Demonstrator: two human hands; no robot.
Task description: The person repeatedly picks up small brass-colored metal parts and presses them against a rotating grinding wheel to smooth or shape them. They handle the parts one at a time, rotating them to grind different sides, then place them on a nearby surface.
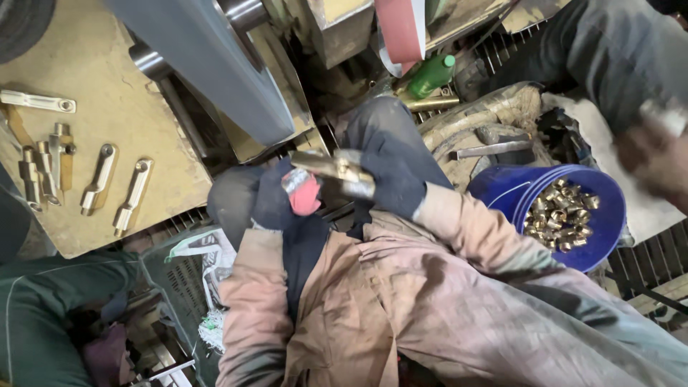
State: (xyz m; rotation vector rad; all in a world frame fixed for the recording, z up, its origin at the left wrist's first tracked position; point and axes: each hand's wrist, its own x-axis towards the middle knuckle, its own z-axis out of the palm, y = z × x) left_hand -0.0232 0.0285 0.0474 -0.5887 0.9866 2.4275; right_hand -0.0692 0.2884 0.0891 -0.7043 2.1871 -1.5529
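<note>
Both my hands wear dark gloves and grip one brass fitting [331,169] between them, close to my chest. My left hand [281,195], its glove showing a red patch, clasps the fitting's left end. My right hand [390,172] wraps the right end. The fitting lies just below a wide grey sanding belt [208,64] that slants across the top of the view. My sleeves are dusty pink-brown.
Several brass handles [107,175] lie on a tan board at left. A blue bucket [502,188] at right holds several small brass parts. Another person's blurred hand [656,154] is at the far right. A green bottle [431,74] and a red belt [401,29] sit above.
</note>
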